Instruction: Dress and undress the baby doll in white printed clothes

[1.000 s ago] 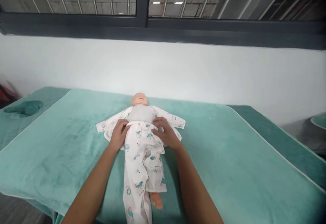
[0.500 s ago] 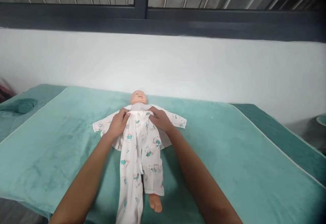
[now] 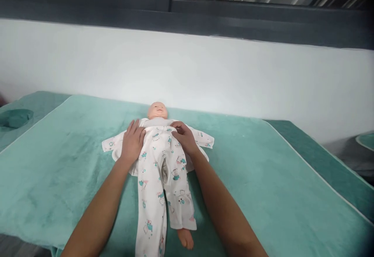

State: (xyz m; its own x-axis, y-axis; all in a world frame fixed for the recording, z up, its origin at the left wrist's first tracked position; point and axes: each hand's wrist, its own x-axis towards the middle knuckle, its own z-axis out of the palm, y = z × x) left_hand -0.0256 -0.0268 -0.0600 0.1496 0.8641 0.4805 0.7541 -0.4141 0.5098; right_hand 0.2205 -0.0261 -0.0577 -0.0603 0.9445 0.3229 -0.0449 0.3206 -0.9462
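A baby doll (image 3: 157, 110) lies on its back, its head toward the wall. It wears a white printed jacket (image 3: 205, 139) with the sleeves spread wide and the front lying open. White patterned trousers (image 3: 151, 171) are pulled up to its chest. One bare foot (image 3: 186, 238) pokes out of the right-hand trouser leg; the end of the other leg runs out of view. My left hand (image 3: 133, 141) rests flat against the doll's left-hand side, fingers stretched out. At the other end of the waistband, my right hand (image 3: 185, 137) pinches the trousers' edge.
A green plush cover (image 3: 263, 179) spreads over the bed under the doll. Behind it rises a white wall (image 3: 233, 78) below a dark window frame (image 3: 117, 9). A face hole (image 3: 16, 118) shows at the left, and a round green-topped seat (image 3: 366, 141) stands at the far right.
My left hand has let go of the waistband and its fingers have straightened along the doll's side. My right hand stays at the waistband. The trousers now sit wider, with the legs shifted.
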